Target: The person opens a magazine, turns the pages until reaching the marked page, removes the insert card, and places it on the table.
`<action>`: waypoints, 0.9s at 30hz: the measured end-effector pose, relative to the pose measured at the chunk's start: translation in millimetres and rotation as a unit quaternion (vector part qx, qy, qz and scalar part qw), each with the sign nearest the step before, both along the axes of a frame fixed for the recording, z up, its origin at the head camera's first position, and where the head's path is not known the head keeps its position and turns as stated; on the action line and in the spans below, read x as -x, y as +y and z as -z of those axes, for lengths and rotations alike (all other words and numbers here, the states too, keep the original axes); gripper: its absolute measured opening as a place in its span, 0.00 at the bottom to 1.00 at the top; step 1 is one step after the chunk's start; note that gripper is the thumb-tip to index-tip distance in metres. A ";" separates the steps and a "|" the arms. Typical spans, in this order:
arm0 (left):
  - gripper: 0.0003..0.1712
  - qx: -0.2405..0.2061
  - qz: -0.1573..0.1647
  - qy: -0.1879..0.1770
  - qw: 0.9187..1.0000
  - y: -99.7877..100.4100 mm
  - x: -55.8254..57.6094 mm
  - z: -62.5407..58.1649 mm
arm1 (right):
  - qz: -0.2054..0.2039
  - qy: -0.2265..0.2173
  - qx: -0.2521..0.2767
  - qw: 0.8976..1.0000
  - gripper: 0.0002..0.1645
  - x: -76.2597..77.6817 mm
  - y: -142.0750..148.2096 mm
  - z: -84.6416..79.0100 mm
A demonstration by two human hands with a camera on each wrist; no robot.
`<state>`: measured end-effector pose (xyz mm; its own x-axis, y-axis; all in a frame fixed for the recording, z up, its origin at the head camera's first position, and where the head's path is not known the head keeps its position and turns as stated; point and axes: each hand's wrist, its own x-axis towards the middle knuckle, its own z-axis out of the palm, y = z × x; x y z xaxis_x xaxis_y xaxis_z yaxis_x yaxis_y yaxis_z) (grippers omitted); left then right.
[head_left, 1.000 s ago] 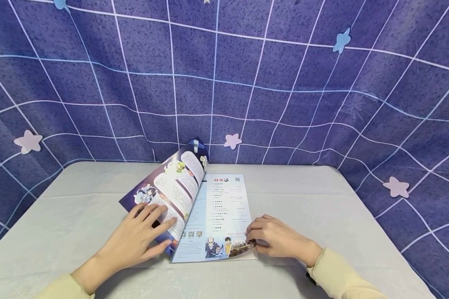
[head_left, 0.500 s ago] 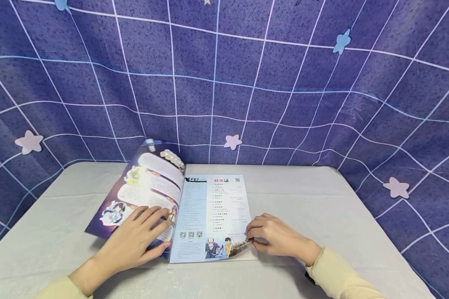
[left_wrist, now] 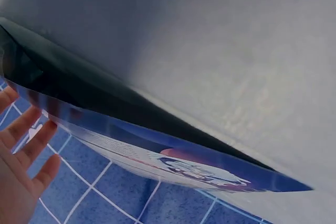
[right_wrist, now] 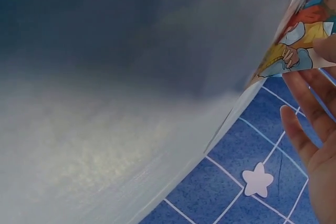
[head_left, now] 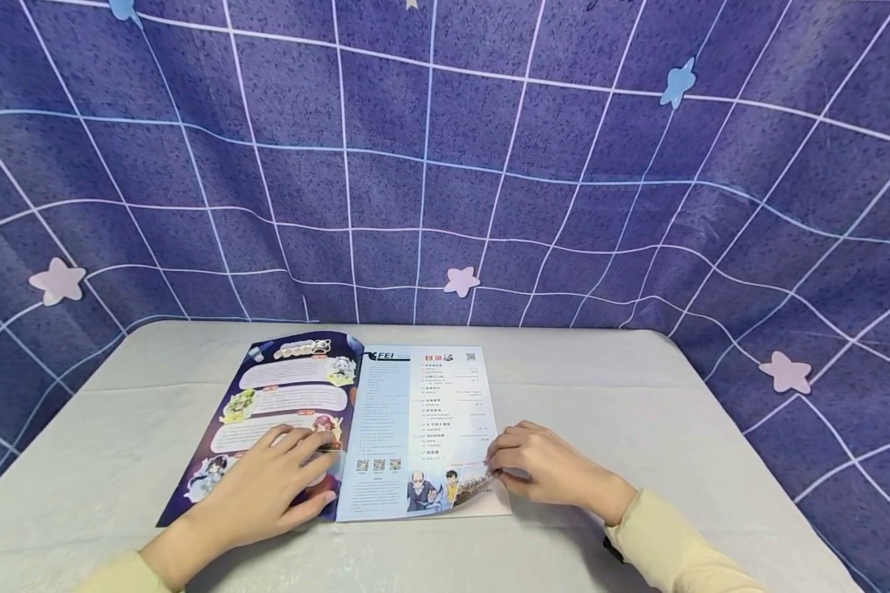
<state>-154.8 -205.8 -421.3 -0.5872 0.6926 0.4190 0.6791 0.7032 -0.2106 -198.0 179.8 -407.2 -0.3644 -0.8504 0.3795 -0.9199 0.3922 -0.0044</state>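
A magazine (head_left: 386,412) lies spread on the table in the head view, with a dark purple cartoon page (head_left: 289,375) on the left and a pale contents page (head_left: 456,412) on the right. My left hand (head_left: 270,482) rests on the lower part of the purple page, fingers extended. In the left wrist view, the fingertips of the left hand (left_wrist: 23,163) touch the page's surface. At the lower right corner of the contents page, my right hand (head_left: 549,465) pinches the lifted, curling corner. The right wrist view shows this page corner (right_wrist: 302,51) between thumb and fingers of the right hand (right_wrist: 317,135).
The magazine lies on a table under a light grey cloth (head_left: 601,387). Behind it hangs a blue-purple curtain (head_left: 386,189) with a grid of lines and stars. A small dark object (head_left: 614,550) shows beneath the right sleeve (head_left: 675,548).
The purple page has swung over from its raised, curled position and come down to the left. My left hand moved slightly down with it. The right hand keeps its pinch on the corner.
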 end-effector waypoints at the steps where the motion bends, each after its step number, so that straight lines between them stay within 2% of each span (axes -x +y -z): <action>1: 0.23 0.000 0.000 -0.001 1.000 0.1 0.1 0.1 | -0.001 0.001 0.002 1.000 0.08 0.2 -0.1 -0.2; 15: 0.22 0.005 0.003 -0.009 1.000 5.3 0.4 -2.7 | -0.010 0.015 0.024 1.000 0.07 3.2 -2.8 -5.6; 27: 0.26 0.009 -0.007 -0.007 1.000 11.6 -1.4 -5.6 | 0.001 0.008 0.041 0.999 0.06 6.9 -5.6 -10.6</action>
<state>-153.4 -194.2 -415.7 -0.6021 0.6919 0.3985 0.6721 0.7086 -0.2148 -204.9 174.2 -396.6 -0.3603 -0.8151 0.4536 -0.9189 0.3938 -0.0222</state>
